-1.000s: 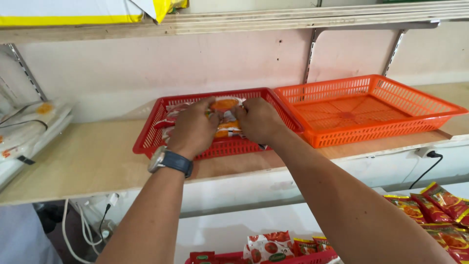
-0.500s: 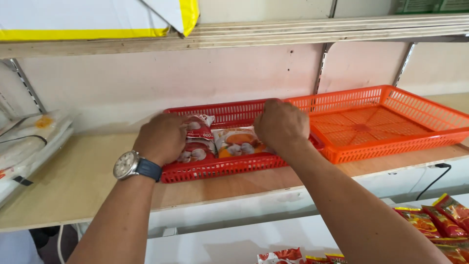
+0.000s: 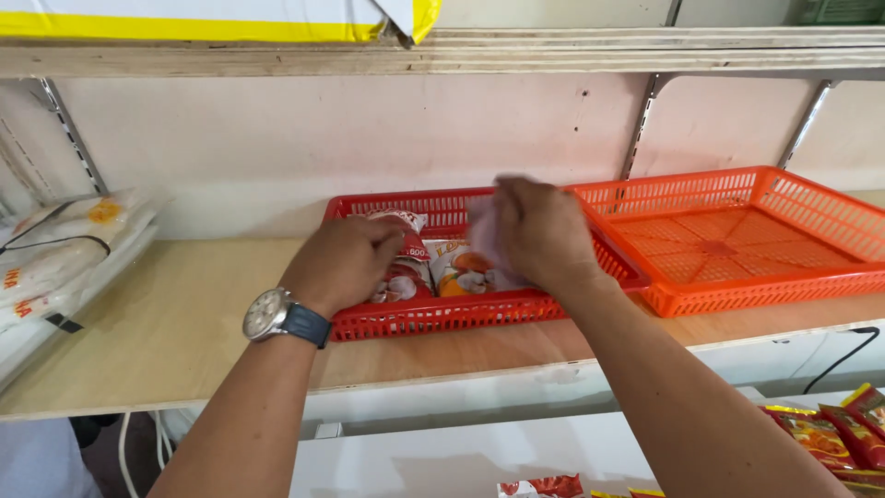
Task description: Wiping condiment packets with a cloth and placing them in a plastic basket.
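A red plastic basket [image 3: 433, 318] stands on a wooden shelf [image 3: 166, 341], with small food packets inside. My left hand [image 3: 346, 263], with a wristwatch on its wrist, rests on a red and white packet [image 3: 406, 267] standing in the basket's left part. My right hand [image 3: 539, 231] hovers over the basket's right part and grips a pale packet [image 3: 484, 240], blurred by motion. An orange and white packet [image 3: 461, 272] lies between the two hands.
An orange basket [image 3: 737, 240] with nothing in it stands to the right, touching the red one. White bagged goods [image 3: 64, 249] lie stacked at the shelf's left end. Red packets [image 3: 830, 433] sit lower right; another shelf [image 3: 553, 51] runs overhead.
The view has shifted closer. My right hand has lifted slightly with a pale packet, and my left hand has settled on the red and white packet.
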